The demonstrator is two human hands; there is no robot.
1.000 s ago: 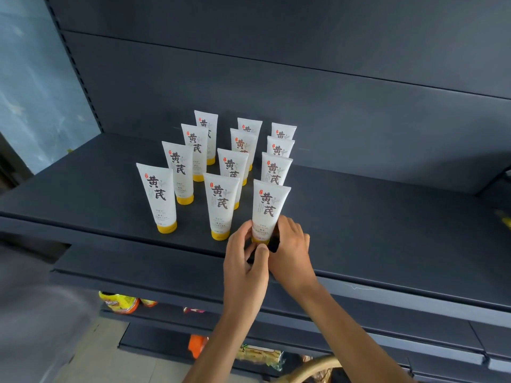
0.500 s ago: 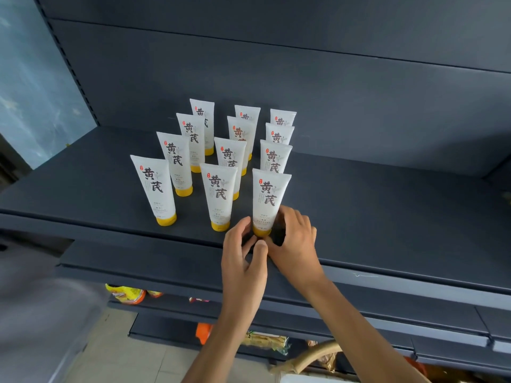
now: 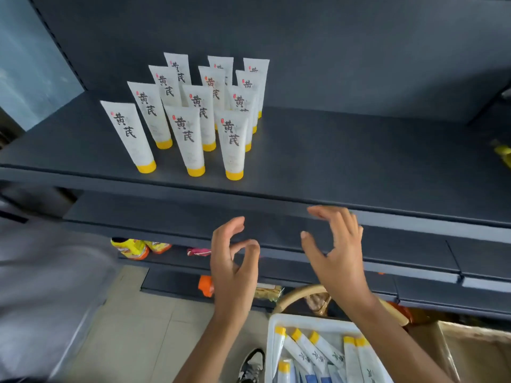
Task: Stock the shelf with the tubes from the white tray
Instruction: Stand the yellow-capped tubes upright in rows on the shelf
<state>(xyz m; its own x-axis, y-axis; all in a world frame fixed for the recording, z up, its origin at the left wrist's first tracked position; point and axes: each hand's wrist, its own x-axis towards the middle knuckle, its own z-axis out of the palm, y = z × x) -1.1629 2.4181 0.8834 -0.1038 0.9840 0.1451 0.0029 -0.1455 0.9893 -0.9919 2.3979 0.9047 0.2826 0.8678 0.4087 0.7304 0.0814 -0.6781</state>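
Both hands hold nothing, left hand (image 3: 235, 261) and right hand (image 3: 338, 255) loosely curled before the dark shelf (image 3: 345, 153) where yellow-capped tubes (image 3: 233, 145) stand cap-down; more lie in the white tray (image 3: 272, 341), near right, each probably best lifted by its body and stood beside the rows

Shelf (image 3: 345, 150) bare right of tubes (image 3: 193, 111); left block crowded
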